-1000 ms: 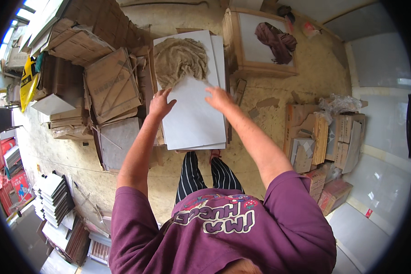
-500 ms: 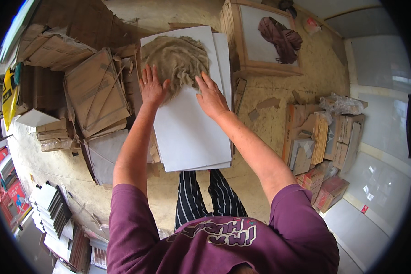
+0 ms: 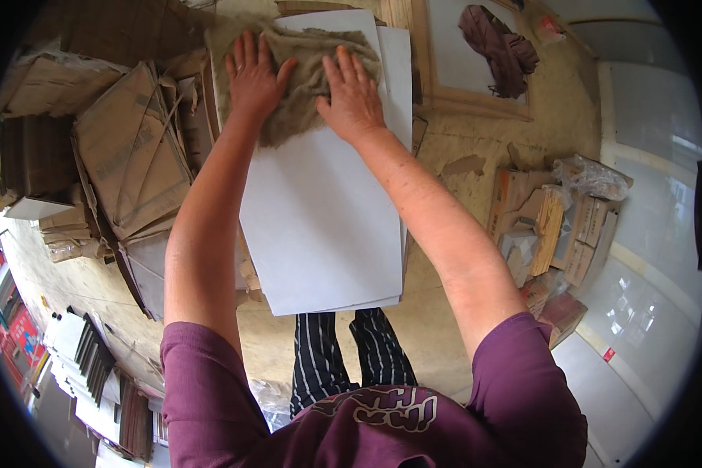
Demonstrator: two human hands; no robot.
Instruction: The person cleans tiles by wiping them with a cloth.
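A rumpled olive-brown cloth (image 3: 300,58) lies spread over the far end of a white panel (image 3: 324,226). That panel rests on a stack, with another white sheet (image 3: 395,86) showing along its right side. My left hand (image 3: 253,82) lies flat on the left part of the cloth, its fingers spread. On the cloth's right part rests my right hand (image 3: 352,97), fingers stretched forward and thumb apart. Neither hand is gripping the cloth.
Flattened cardboard cartons (image 3: 132,148) lean in a pile at the left. A wood-framed panel (image 3: 452,58) bearing a dark maroon cloth (image 3: 499,51) lies at the far right. Boxed tiles (image 3: 550,226) stand on the floor to the right, and stacked dark-edged tiles (image 3: 86,351) at lower left.
Both hands have pushed farther away over the cloth. The cloth looks flatter and more spread out toward the far left. My view has shifted, and more of the white panel's near part shows.
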